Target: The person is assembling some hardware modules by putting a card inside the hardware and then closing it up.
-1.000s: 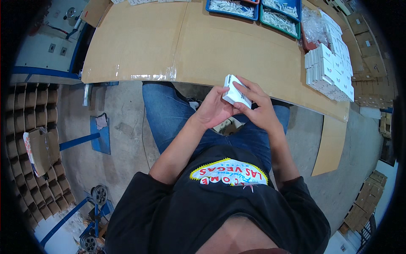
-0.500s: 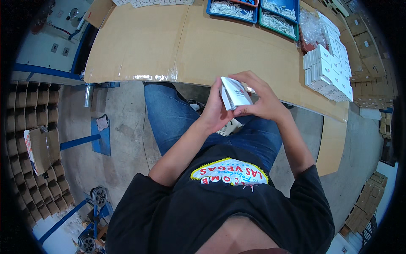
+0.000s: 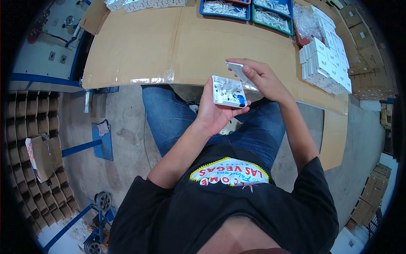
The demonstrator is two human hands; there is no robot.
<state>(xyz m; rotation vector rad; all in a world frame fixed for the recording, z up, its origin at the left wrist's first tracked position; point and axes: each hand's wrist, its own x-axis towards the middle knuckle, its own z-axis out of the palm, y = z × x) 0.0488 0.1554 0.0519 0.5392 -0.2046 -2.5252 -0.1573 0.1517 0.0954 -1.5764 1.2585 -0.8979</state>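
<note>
My left hand (image 3: 215, 112) holds a white square plastic base (image 3: 229, 92) with its open inside facing up, showing white parts and a small blue piece. My right hand (image 3: 261, 77) holds a thin white cover plate (image 3: 239, 72), lifted off and tilted just above and to the right of the base. Both hands are over my lap, at the near edge of the cardboard-covered table (image 3: 160, 46).
Stacks of white square units (image 3: 325, 63) lie at the table's right. Blue and green trays (image 3: 247, 9) with small white parts sit at the far edge, by a clear bag (image 3: 306, 23). A divided cardboard crate (image 3: 29, 161) stands on the floor at left.
The white unit was one closed piece held in both hands. It is now split: the base stays in my left hand and my right hand has lifted the cover away.
</note>
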